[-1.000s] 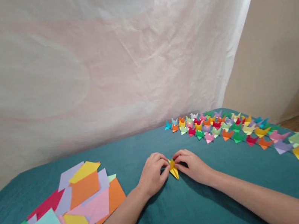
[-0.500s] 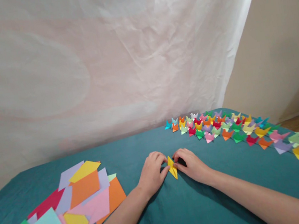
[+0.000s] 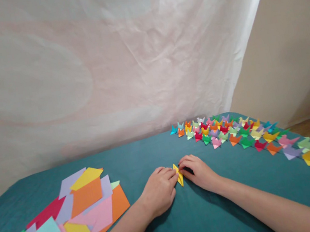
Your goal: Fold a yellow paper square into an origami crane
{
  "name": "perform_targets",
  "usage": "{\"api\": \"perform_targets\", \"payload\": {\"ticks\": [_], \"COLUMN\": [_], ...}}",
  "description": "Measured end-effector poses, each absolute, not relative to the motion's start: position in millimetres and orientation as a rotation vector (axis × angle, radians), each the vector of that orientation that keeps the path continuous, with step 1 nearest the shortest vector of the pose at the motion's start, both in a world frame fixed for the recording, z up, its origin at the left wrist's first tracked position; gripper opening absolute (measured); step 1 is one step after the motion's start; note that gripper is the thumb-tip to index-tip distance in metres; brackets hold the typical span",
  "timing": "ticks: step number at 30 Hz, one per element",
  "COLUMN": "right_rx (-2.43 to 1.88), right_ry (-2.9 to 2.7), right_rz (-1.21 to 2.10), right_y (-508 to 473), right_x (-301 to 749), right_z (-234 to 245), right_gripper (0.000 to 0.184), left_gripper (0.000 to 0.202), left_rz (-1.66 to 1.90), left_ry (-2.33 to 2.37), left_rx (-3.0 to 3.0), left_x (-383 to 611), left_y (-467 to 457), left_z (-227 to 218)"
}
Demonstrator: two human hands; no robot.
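Note:
A small piece of folded yellow origami paper [image 3: 180,178], long and diamond-like, lies on the teal cloth between my hands. My left hand [image 3: 160,190] rests palm down at its left side, with the fingertips pressing on its left edge. On the other side my right hand [image 3: 196,170] pinches the paper's right edge between thumb and fingers. The fingertips cover part of both edges.
Loose sheets of coloured paper [image 3: 87,196] overlap in a pile at the left. Several rows of folded paper birds [image 3: 246,141] stand at the right on the teal cloth [image 3: 137,154]. Behind the table hangs a pale curtain [image 3: 91,71].
My left hand has turned from a thumb-and-finger pinch to lying flatter, its fingertips pressing the paper's left edge. The yellow paper looks narrower. My right hand has barely moved.

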State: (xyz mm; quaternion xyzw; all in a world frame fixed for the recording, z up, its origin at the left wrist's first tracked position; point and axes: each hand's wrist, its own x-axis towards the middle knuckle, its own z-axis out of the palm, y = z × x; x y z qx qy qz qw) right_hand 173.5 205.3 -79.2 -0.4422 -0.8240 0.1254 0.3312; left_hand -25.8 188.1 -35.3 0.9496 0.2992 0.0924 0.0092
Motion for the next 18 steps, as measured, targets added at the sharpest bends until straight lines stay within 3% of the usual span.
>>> {"api": "perform_targets", "payload": {"ticks": [7, 18], "right_rx": [-1.134, -1.193], "right_ry": [-2.173, -2.228], "right_rz": [0.332, 0.339], "right_y": [200, 194], "right_x": [177, 177], "right_z": [-77, -71], "right_gripper": [0.009, 0.024], "left_gripper": [0.038, 0.034], "left_rz": [0.271, 0.295], "left_ry": [1.014, 0.981], "left_rx": [2.914, 2.97], "left_x": [-22, -22], "left_y": [183, 182], "left_z": [-38, -42]}}
